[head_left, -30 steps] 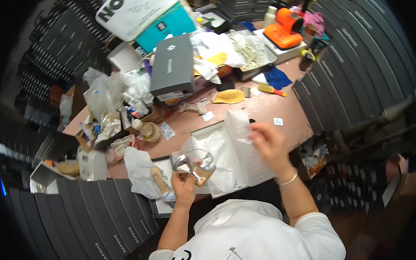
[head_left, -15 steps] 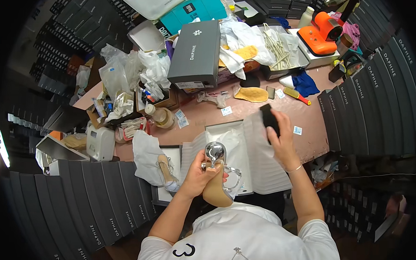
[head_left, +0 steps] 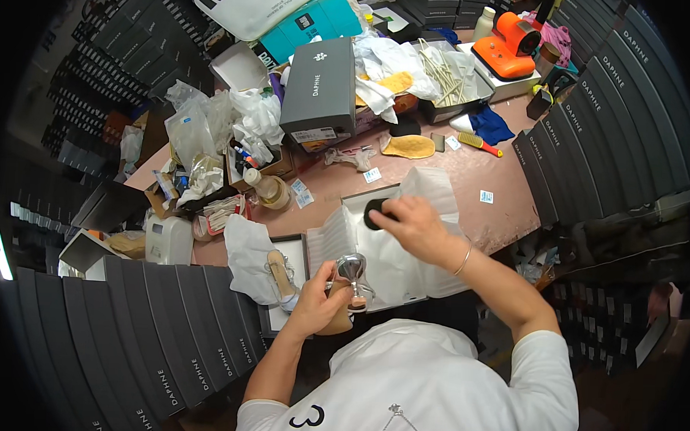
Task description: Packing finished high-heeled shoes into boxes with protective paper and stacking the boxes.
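Observation:
My left hand (head_left: 316, 304) is closed around a high-heeled sandal (head_left: 351, 267) with a shiny silver heel and a tan sole. It tilts the shoe heel-up above the near edge of an open shoe box, and part of the sole is hidden by the fingers. A black sponge pad (head_left: 375, 214) is pinched in my right hand (head_left: 420, 229), above and to the right of the heel and apart from it. White tissue paper (head_left: 396, 267) spreads out of the box below. Left of my left hand, a second sandal (head_left: 280, 272) lies on paper in a box part.
A dark grey shoe box (head_left: 319, 89) stands at the back of the pink table (head_left: 466, 220). Nearby are a yellow insole (head_left: 408, 146), a brush (head_left: 480, 145), a bottle (head_left: 267, 188) and an orange device (head_left: 507, 46). Stacked shoe boxes (head_left: 603, 126) line both sides.
My right hand has moved left and nearer the shoe with the black sponge pad. My left hand has turned the sandal, so its heel points differently and less sole shows.

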Demonstrator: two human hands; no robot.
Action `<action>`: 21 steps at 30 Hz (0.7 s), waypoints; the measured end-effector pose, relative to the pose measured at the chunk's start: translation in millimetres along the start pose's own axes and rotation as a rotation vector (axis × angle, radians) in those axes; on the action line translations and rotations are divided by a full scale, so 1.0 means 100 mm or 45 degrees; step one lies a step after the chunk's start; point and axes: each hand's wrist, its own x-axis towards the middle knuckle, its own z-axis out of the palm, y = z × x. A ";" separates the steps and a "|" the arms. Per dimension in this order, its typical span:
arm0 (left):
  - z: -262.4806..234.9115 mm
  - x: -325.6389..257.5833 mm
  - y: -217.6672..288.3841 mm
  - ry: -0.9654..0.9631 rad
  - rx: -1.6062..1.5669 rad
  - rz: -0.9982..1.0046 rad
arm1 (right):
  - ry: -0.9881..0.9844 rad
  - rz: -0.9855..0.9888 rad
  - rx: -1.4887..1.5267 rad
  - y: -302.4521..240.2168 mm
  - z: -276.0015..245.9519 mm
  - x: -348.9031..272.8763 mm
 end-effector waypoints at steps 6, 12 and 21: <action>-0.05 -0.10 0.07 -0.022 -0.015 -0.035 | -0.106 -0.129 0.207 -0.32 0.03 0.02; 0.03 0.02 -0.01 -0.074 -0.992 -0.212 | 0.162 0.039 0.584 -0.71 0.10 -0.07; -0.01 0.39 -0.26 0.264 -1.559 -0.348 | 0.317 1.052 0.145 1.28 0.76 -0.95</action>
